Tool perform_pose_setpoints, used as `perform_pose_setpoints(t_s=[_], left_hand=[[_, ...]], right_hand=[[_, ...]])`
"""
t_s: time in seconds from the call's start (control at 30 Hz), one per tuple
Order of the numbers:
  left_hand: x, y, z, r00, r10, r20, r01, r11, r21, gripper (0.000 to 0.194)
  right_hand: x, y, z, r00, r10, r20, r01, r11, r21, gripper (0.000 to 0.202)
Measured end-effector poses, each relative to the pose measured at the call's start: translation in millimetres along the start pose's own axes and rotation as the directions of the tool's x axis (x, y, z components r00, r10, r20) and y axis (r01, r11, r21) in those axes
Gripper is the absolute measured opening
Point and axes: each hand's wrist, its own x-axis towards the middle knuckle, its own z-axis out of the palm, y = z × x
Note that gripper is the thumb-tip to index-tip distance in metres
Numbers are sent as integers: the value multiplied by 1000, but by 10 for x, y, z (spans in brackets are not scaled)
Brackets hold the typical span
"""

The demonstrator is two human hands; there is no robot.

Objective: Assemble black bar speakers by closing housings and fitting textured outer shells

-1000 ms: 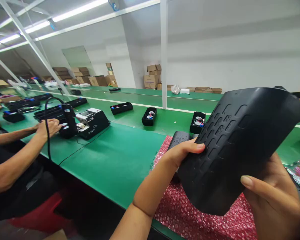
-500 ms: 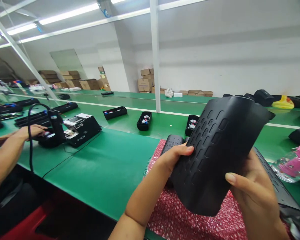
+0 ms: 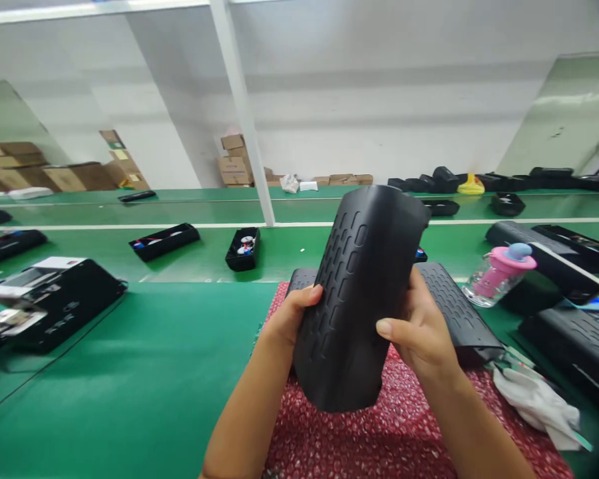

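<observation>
Between my two hands I hold up a black plastic speaker housing [image 3: 359, 299], curved, with rows of raised oblong bumps on its left part. It is tilted, its top leaning right. My left hand [image 3: 297, 313] grips its left edge, thumb on the front and fingers hidden behind. On the right edge, my right hand [image 3: 419, 326] closes with its thumb pressed on the smooth face. Beneath lies red bubble wrap [image 3: 349, 439]. Behind my right hand a similar black bumped housing [image 3: 454, 306] rests on the wrap; part of another housing [image 3: 299, 279] shows behind my left thumb.
A pink-lidded clear bottle [image 3: 499, 273] and a white cloth [image 3: 534, 399] are at right, near more black housings [image 3: 574, 346]. At left stands a black machine [image 3: 54, 299] with a cable. Open black casings [image 3: 243, 249] with parts inside sit along the green line beyond.
My view has turned right, so the co-worker's arms at left have gone out of sight. The housing stays in both hands and appears slightly smaller and more upright.
</observation>
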Motion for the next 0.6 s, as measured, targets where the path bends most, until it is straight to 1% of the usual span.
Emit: perform_pose_setpoints(t_s=[0.13, 0.23, 0.33, 0.4, 0.47, 0.5, 0.53, 0.57, 0.6], left_hand=[[21, 10, -55, 1000, -8, -29, 8, 1000, -8, 46], [13, 12, -75, 999, -41, -27, 41, 999, -2, 46], [-7, 23, -54, 997, -72, -8, 73, 997, 36, 51], [-12, 38, 1, 998, -59, -1, 59, 995, 83, 60], [2, 49, 91, 1000, 7, -8, -5, 989, 145, 69], [15, 50, 147, 998, 63, -14, -60, 980, 189, 74], [29, 44, 207, 989, 147, -34, -134, 958, 253, 78], [38, 31, 269, 963, 261, -70, -224, 915, 335, 82], [37, 10, 331, 916, 385, -109, -307, 851, 425, 88]], right_hand=[[17, 7, -1, 1000, 17, 24, -18, 999, 29, 77], [25, 24, -8, 999, 27, 34, -29, 999, 46, 78], [40, 39, -32, 999, 31, 45, -34, 996, 78, 79], [59, 40, -63, 998, 15, 69, -22, 993, 113, 81], [88, 40, -103, 994, 9, 110, -22, 992, 122, 82], [106, 45, -122, 992, 15, 127, -29, 994, 109, 83], [126, 58, -140, 989, 35, 147, -48, 995, 90, 86], [149, 82, -157, 984, 62, 166, -74, 995, 67, 89], [175, 118, -176, 982, 81, 172, -90, 995, 45, 93]])
